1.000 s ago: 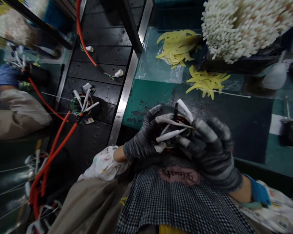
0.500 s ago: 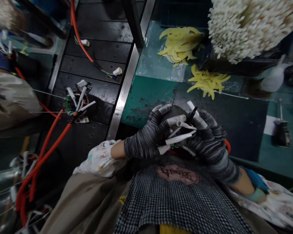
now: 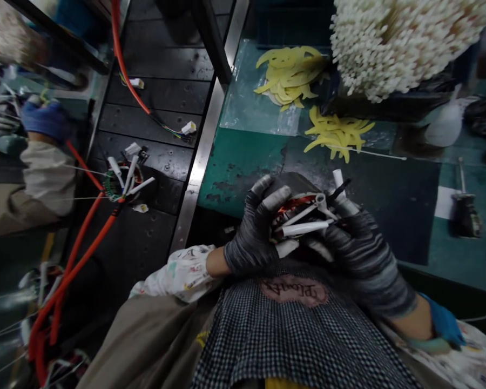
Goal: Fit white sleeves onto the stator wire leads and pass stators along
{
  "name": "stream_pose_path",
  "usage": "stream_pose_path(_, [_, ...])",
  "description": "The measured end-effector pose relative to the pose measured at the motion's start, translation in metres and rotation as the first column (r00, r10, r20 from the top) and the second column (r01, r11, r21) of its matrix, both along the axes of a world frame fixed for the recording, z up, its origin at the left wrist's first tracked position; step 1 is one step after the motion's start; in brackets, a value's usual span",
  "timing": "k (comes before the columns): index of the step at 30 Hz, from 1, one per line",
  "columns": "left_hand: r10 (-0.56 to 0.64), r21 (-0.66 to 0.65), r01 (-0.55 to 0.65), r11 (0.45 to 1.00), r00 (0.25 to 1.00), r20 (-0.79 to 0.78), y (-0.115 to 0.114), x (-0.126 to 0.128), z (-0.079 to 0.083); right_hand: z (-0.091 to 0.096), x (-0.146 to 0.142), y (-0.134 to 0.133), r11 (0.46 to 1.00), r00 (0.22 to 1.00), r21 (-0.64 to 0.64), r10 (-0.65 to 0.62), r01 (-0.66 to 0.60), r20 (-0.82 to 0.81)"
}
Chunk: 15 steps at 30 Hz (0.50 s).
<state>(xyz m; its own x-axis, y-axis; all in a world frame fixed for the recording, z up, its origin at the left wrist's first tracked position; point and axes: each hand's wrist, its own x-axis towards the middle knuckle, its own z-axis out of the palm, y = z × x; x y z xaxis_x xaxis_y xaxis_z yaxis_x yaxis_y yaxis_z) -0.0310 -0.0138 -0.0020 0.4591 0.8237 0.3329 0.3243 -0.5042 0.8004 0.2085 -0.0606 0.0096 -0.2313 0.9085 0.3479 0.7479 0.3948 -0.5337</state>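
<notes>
A motor stator [image 3: 295,204] with copper windings and a dark rounded body is held in front of my apron. My left hand [image 3: 251,235], in a grey striped glove with white fingertips, curls around its left side. White sleeved wire leads [image 3: 305,228] stick out across the stator to the right. My right hand [image 3: 362,254], gloved alike, closes on leads at the right side, where a white sleeve and a black sleeve [image 3: 340,188] poke up past the fingers. What exactly lies under the right fingertips is partly hidden.
Yellow curved strips [image 3: 287,75] lie on the green bench, below a bundle of white-tipped tubes [image 3: 405,48]. A screwdriver-like tool [image 3: 465,213] and white bottle [image 3: 445,124] sit right. Another stator [image 3: 123,181] with orange cables rests on the slatted line; a co-worker's gloved hand [image 3: 46,119] works left.
The stator has tilted and shows more copper winding. My right hand and the leads have shifted right. The co-worker's gloved hands have come into view at the left.
</notes>
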Motion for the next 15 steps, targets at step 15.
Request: stream_pose_path(15, [-0.089, 0.004, 0.090, 0.996, 0.990, -0.110, 0.016, 0.016, 0.027, -0.015, 0.017, 0.011, 0.996, 0.987, -0.050, 0.066, -0.074, -0.148])
